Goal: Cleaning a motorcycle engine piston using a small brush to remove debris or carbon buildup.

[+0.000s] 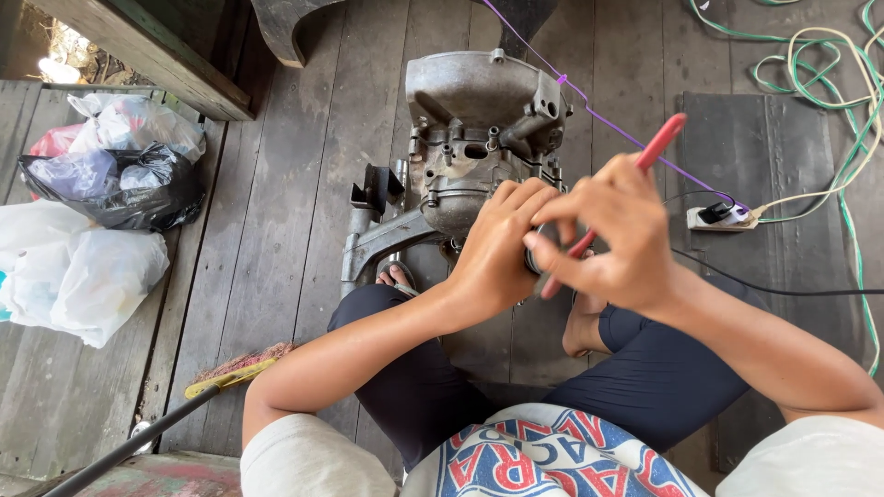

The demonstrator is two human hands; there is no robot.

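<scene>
Now your left hand [502,244] grips the dark part at the engine [479,138]; your right hand [612,235] pinches the red-handled tool [635,175], which next needs steady seating.

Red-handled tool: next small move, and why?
Probably steady the tip before turning. The right hand grips the red-handled tool angled down toward a dark part held by the left hand against the grey engine block. The tip is hidden behind the fingers, so its seating cannot be confirmed.
</scene>
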